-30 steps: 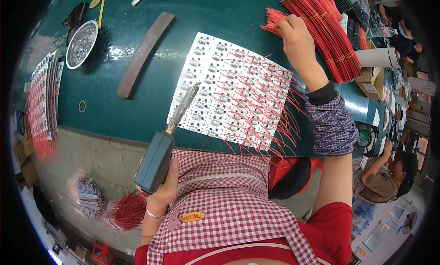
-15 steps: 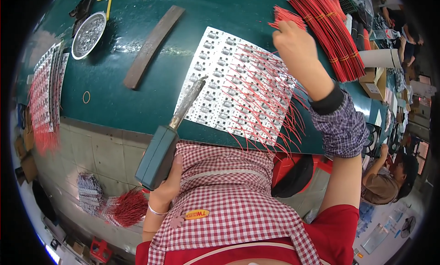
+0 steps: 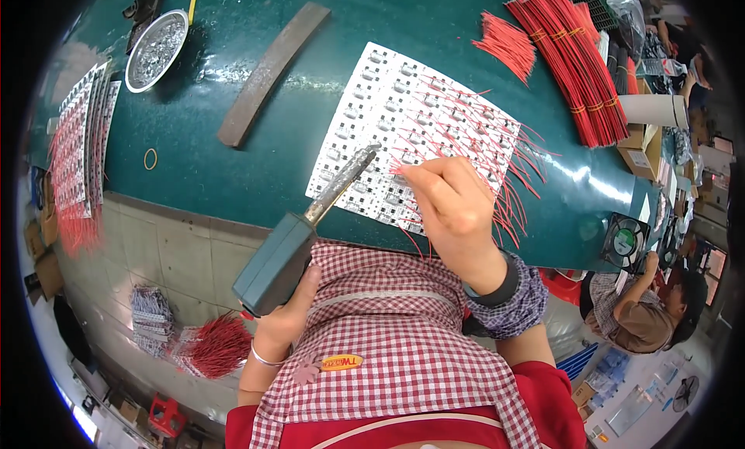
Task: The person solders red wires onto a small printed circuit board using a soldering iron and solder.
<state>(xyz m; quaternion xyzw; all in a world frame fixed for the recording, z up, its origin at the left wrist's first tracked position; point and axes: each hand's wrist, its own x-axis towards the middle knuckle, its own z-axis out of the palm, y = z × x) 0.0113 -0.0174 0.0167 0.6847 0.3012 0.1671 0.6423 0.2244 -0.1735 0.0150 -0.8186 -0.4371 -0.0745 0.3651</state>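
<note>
The left hand [image 3: 289,315] grasps a dark-green plastic-bodied soldering iron [image 3: 274,264], its tip over the white rectangular circuit-board sheet [image 3: 375,92]; the right hand [image 3: 459,216], over the sheet, pinches a thin red wire [image 3: 398,170]; beyond the sheet's right side lie a red wire pile [image 3: 504,47] and banded red wire bundles [image 3: 570,65]; left of the sheet, a dark-brown flat bar [image 3: 272,76].

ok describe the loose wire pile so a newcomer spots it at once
On the green table, find the white board. Above its right corner in the picture, just left of the long banded red bundles, lies the wire pile: shorter, with no band visible.
</note>
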